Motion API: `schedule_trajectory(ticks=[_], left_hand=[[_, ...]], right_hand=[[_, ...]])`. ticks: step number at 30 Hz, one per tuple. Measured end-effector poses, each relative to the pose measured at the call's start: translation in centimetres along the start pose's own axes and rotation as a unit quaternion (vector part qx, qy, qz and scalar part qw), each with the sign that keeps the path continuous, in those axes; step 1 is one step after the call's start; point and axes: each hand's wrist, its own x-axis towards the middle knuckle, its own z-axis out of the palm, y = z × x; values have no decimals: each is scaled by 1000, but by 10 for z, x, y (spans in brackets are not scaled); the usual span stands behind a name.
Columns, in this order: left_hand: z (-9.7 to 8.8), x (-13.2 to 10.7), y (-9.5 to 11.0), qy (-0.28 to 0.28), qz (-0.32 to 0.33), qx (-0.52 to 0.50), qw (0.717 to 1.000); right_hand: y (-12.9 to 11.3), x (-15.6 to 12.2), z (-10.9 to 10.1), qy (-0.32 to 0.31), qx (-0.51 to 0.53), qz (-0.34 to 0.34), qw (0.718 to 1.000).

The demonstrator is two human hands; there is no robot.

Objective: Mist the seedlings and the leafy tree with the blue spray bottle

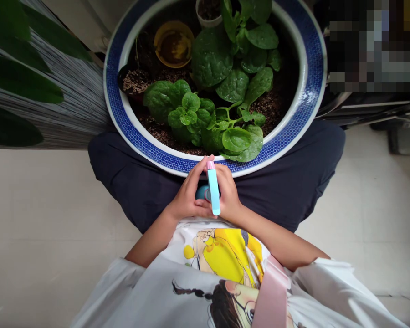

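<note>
Both of my hands are around a small spray bottle with a light blue head (pixel 213 190) and a pink nozzle pointing at the planter. My left hand (pixel 187 196) curves along its left side, fingertips near the nozzle and thumb low by the head's back end. On the other side my right hand (pixel 229 193) is wrapped around the bottle, its fingers partly hidden by the head. Part of the blue bottle body shows between my palms. Just beyond stands a big oval blue-and-white planter (pixel 294 132) with leafy green plants (pixel 237 139) in dark soil.
Inside the planter are a yellow bowl (pixel 173 44) with brownish contents, a white pot (pixel 209 11) and a dark pot (pixel 135 82). Long leaves (pixel 20 82) hang at the upper left. My crossed legs (pixel 269 200) lie against the planter's near side.
</note>
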Motion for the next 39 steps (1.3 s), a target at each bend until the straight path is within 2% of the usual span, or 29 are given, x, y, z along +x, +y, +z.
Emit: schedule_trajectory(ticks=[8, 13, 18, 24, 29, 36, 39], left_hand=[[0, -1, -1, 30, -32, 68, 997], [0, -2, 2, 61, -18, 104, 993], [0, -1, 6, 79, -13, 95, 992], [4, 2, 1, 51, 8, 101, 994], [6, 5, -1, 61, 47, 141, 987], [7, 3, 1, 74, 55, 175, 980], [7, 3, 1, 79, 49, 185, 978]], right_hand=[[-1, 3, -4, 15, -61, 29, 998], [-1, 4, -3, 15, -39, 18, 999], [-1, 1, -2, 16, -17, 31, 999], [3, -2, 1, 55, -6, 7, 998], [9, -2, 3, 39, -21, 1, 999], [9, -1, 0, 47, -26, -8, 999], [5, -1, -3, 51, -38, 17, 998]])
